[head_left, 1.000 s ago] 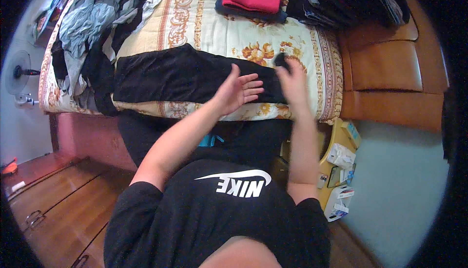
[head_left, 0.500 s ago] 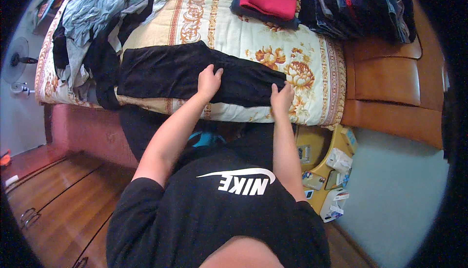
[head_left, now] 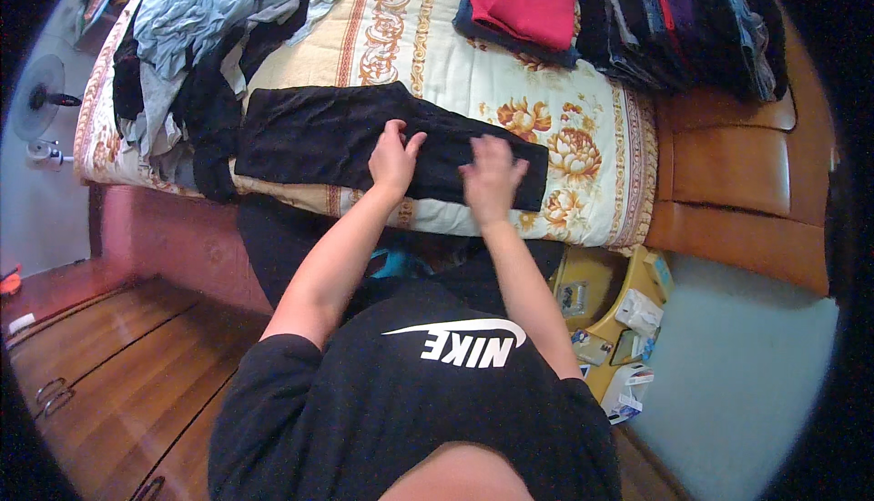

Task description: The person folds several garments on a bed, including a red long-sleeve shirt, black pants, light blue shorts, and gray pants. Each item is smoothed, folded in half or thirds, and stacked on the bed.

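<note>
Black trousers (head_left: 309, 137) lie lengthwise along the near edge of the bed, folded into a long flat shape with the narrower end to the right. My left hand (head_left: 393, 162) rests on the middle of the cloth, thumb and fingers apart. Farther right, my right hand (head_left: 492, 178) is over the trouser legs, its fingers spread and somewhat blurred; whether it presses on the fabric I cannot tell. Neither hand grips anything.
A heap of rumpled grey and black clothes (head_left: 196, 14) covers the bed's far left. Folded red cloth (head_left: 523, 0) and a row of folded dark garments (head_left: 678, 23) sit at the far right. A brown padded headboard (head_left: 728, 155) borders the floral bedspread (head_left: 592, 109); yellow shelves (head_left: 628, 310) stand below.
My right hand has let go of the trousers' right end and moved left over the cloth, its fingers spreading. My left hand stays about the same place on them. The view has shifted slightly.
</note>
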Motion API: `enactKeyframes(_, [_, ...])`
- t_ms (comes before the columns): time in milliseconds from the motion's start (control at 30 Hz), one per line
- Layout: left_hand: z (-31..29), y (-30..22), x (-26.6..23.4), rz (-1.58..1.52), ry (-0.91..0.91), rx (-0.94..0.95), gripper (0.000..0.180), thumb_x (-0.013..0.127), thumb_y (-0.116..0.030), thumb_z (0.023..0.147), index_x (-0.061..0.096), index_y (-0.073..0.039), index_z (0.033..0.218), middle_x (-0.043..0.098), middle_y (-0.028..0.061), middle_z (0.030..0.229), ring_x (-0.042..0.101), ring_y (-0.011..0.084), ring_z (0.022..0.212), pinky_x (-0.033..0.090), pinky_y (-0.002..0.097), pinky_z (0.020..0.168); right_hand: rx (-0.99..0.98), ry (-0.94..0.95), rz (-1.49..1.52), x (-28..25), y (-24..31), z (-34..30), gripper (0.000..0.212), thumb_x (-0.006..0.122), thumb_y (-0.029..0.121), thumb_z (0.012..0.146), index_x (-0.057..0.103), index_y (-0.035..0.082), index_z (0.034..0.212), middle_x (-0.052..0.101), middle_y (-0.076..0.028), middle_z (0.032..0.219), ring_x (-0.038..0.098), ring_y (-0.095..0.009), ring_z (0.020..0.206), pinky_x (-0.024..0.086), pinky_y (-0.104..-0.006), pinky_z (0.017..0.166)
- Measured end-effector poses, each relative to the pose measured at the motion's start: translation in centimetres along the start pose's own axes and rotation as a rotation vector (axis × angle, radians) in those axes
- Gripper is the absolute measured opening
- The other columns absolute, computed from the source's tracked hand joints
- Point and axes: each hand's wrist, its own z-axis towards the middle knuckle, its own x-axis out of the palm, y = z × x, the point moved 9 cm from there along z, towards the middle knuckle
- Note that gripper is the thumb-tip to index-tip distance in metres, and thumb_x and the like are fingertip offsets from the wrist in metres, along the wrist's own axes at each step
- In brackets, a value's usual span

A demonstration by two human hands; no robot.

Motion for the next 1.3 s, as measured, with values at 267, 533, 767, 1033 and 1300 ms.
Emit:
enactKeyframes(267, [-0.3,21.6,-18.6,-0.069,-0.805,-0.589,0.084,0.078,-0.037,0.06,0.033,-0.001,0.121,0.028,0.0217,0.128,0.026,0.0355,0.12,0.028,0.0437,0.098,-0.141,0.363,0.027,8.4,7.9,0.3,0.065,0.044,0.044,0.084,0.018,0.02,0.138,0.015,-0.003,0.144,0.014,-0.025,0.133,0.013,-0.0638,0.098])
enactKeyframes(533, [3.6,22.2,-12.2,-1.429,-0.301,-0.874,0.053,0.066,-0.033,0.075,0.049,-0.008,0.119,0.05,0.0083,0.123,0.044,0.0279,0.114,0.03,0.0483,0.098,-0.134,0.331,-0.05,9.1,7.2,0.0,0.065,0.04,0.047,0.085,0.015,0.02,0.139,0.015,0.0,0.145,0.015,-0.023,0.133,0.011,-0.0627,0.099])
enactKeyframes(767, [5.2,13.0,-12.6,-1.71,-0.024,-0.415,0.034,0.06,-0.009,0.077,0.054,-0.003,0.109,0.055,0.0108,0.114,0.054,0.0288,0.1,0.041,0.0437,0.09,-0.02,0.516,0.264,8.0,7.4,1.2,0.054,0.044,0.041,0.086,0.032,0.016,0.133,0.024,-0.005,0.141,0.018,-0.026,0.132,0.009,-0.0634,0.099])
enactKeyframes(1033, [-2.5,-8.6,-6.4,-0.416,-0.103,0.488,0.04,0.06,0.007,0.065,0.052,-0.003,0.103,0.057,0.0147,0.095,0.058,0.0274,0.086,0.046,0.0344,0.078,0.545,0.574,1.8,-0.7,2.7,5.5,0.063,0.049,0.054,0.082,0.045,0.004,0.12,0.053,-0.009,0.11,0.052,-0.017,0.096,0.043,-0.0339,0.079])
enactKeyframes(1300, [-10.1,-13.5,7.9,-0.114,0.631,0.668,0.063,0.062,0.002,0.064,0.04,-0.004,0.123,0.054,0.0177,0.103,0.051,0.0353,0.099,0.042,0.0405,0.084,0.615,0.314,1.198,-1.0,-8.7,3.4,0.051,0.064,0.009,0.071,0.045,0.001,0.118,0.054,-0.012,0.108,0.053,-0.02,0.097,0.041,-0.0306,0.084])
